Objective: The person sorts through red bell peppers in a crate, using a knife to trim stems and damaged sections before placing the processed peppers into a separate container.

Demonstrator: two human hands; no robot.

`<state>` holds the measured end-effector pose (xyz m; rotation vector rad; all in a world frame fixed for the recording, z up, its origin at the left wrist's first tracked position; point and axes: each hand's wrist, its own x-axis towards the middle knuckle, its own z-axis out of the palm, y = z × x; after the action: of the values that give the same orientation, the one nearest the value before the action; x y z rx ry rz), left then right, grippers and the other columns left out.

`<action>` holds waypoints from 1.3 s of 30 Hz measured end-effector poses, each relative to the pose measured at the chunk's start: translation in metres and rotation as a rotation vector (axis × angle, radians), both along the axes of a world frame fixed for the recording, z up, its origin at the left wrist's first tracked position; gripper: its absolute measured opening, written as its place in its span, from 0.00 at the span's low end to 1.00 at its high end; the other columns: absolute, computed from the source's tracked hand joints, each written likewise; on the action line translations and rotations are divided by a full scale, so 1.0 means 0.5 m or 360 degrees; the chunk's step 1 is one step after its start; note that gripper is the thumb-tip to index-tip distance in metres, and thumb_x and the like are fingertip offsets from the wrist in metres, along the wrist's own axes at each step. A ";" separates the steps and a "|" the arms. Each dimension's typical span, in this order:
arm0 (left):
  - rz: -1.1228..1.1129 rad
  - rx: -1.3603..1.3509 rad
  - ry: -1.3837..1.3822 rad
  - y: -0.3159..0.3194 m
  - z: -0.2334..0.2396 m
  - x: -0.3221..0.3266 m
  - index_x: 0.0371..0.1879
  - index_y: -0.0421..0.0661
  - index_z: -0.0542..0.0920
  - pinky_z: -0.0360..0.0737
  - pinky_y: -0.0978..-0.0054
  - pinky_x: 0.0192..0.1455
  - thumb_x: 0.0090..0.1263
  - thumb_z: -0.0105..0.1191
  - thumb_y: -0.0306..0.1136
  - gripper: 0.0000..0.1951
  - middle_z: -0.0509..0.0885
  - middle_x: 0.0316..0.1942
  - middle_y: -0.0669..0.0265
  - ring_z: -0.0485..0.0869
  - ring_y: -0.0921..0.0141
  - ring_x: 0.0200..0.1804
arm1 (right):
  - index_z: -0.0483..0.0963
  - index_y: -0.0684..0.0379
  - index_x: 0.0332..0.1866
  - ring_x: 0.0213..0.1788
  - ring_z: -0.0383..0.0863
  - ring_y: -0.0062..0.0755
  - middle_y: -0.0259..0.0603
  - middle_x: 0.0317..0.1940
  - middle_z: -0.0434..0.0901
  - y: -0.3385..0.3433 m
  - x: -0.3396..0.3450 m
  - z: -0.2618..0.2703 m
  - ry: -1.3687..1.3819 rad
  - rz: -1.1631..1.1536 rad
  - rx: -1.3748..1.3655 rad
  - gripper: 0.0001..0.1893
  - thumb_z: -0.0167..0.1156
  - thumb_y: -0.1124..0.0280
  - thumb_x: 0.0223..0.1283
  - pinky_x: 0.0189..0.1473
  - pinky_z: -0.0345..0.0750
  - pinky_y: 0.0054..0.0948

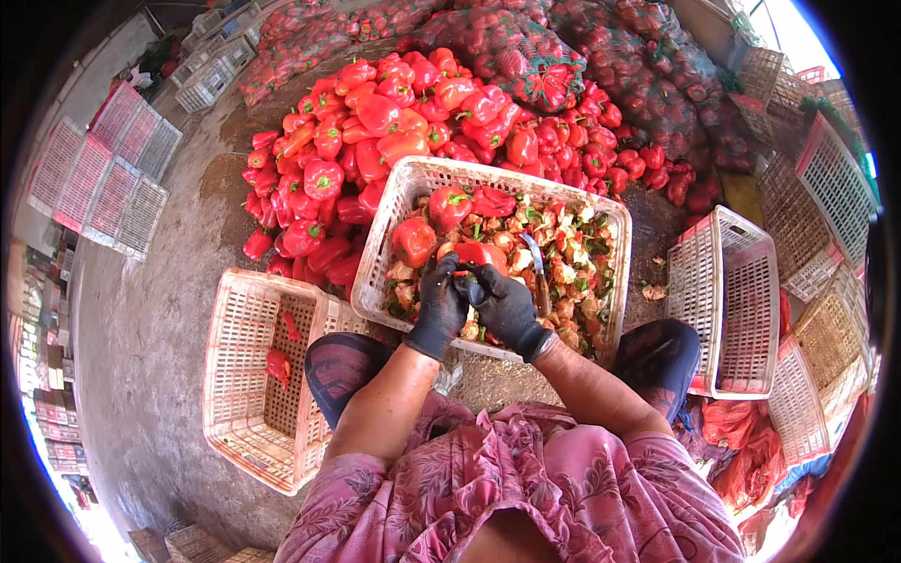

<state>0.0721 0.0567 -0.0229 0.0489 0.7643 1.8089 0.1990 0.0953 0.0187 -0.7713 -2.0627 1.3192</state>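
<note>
My left hand (pixel 442 306) and my right hand (pixel 503 306), both in dark work gloves, meet over a white plastic crate (pixel 507 172). Between them they grip a red bell pepper (pixel 481 253), its near side hidden by my fingers. A knife (pixel 536 262) with a curved blade lies just right of my right hand, on a heap of cut pepper cores and stems (pixel 563 271). Two red peppers, one (pixel 414 241) beyond my left hand and another (pixel 449 206) farther back, rest in the same crate, beside a crumpled-looking red piece (pixel 494 201).
A large pile of red bell peppers (pixel 380 112) spreads behind the crate. Filled net sacks (pixel 500 49) stand beyond it. At left, an open crate (pixel 239 366) holds a few red pieces (pixel 279 366). Another crate (pixel 750 310) stands on edge at right, near red sacks (pixel 746 443).
</note>
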 end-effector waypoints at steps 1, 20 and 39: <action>0.0109 -0.0027 0.0134 0.012 -0.020 0.005 0.43 0.43 0.76 0.81 0.70 0.41 0.67 0.50 0.35 0.11 0.82 0.36 0.61 0.83 0.67 0.37 | 0.71 0.53 0.54 0.34 0.82 0.41 0.43 0.35 0.81 0.000 -0.020 -0.048 0.0364 0.0007 -0.0314 0.20 0.59 0.57 0.59 0.39 0.78 0.31; -0.0379 -0.0229 -0.0207 -0.024 -0.024 -0.005 0.44 0.45 0.79 0.81 0.67 0.45 0.62 0.57 0.35 0.13 0.82 0.38 0.64 0.82 0.68 0.41 | 0.74 0.50 0.43 0.34 0.82 0.47 0.44 0.31 0.81 0.014 0.020 0.029 -0.0487 0.0308 0.0614 0.17 0.60 0.53 0.51 0.34 0.77 0.41; 0.0417 -0.0120 0.2654 -0.005 0.063 0.076 0.62 0.43 0.68 0.69 0.71 0.63 0.66 0.52 0.24 0.23 0.73 0.61 0.58 0.73 0.64 0.63 | 0.75 0.56 0.47 0.40 0.79 0.41 0.41 0.35 0.80 -0.021 -0.013 -0.160 -0.0347 0.0028 0.1282 0.17 0.57 0.68 0.49 0.40 0.76 0.34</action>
<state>0.1102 0.0542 0.0086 1.6008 1.9977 1.6735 0.1925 0.0850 -0.0615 -0.5302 -2.4852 0.3235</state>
